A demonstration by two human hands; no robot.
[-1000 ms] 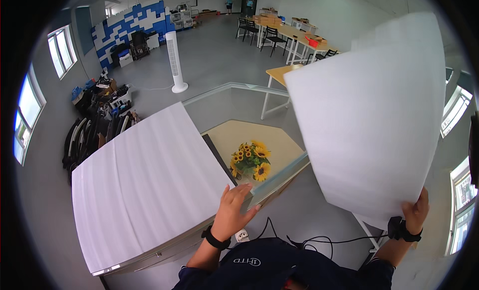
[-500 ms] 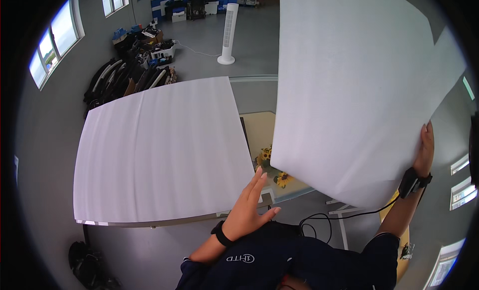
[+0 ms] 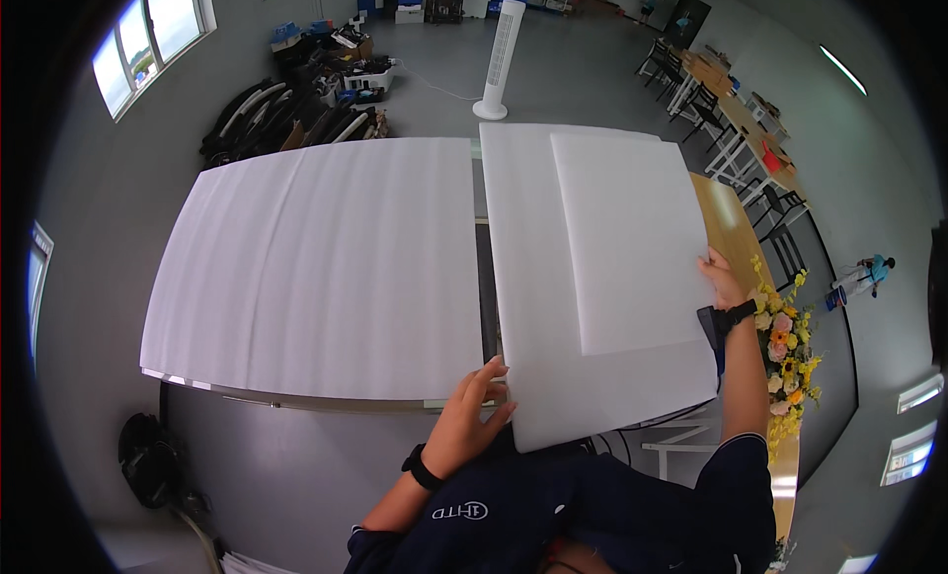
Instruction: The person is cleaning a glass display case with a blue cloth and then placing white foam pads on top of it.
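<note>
Two white foam sheets lie side by side over a table. The large left sheet (image 3: 316,268) rests flat. The right sheet (image 3: 553,307) has a smaller white sheet (image 3: 632,243) on top of it. My left hand (image 3: 472,414) holds the near left corner of the right sheet, fingers curled on its edge. My right hand (image 3: 722,281) grips that sheet's right edge, a dark band on the wrist.
A wooden table edge (image 3: 736,243) shows to the right of the sheets, with a bunch of yellow and orange flowers (image 3: 785,342). A white tower fan (image 3: 497,55) stands beyond the sheets. Bags and boxes (image 3: 296,110) are piled at the far left. Desks and chairs (image 3: 731,100) line the far right.
The right sheet was raised upright in front of me a second ago; it has come down and now lies almost flat beside the left sheet. Both hands stayed on it.
</note>
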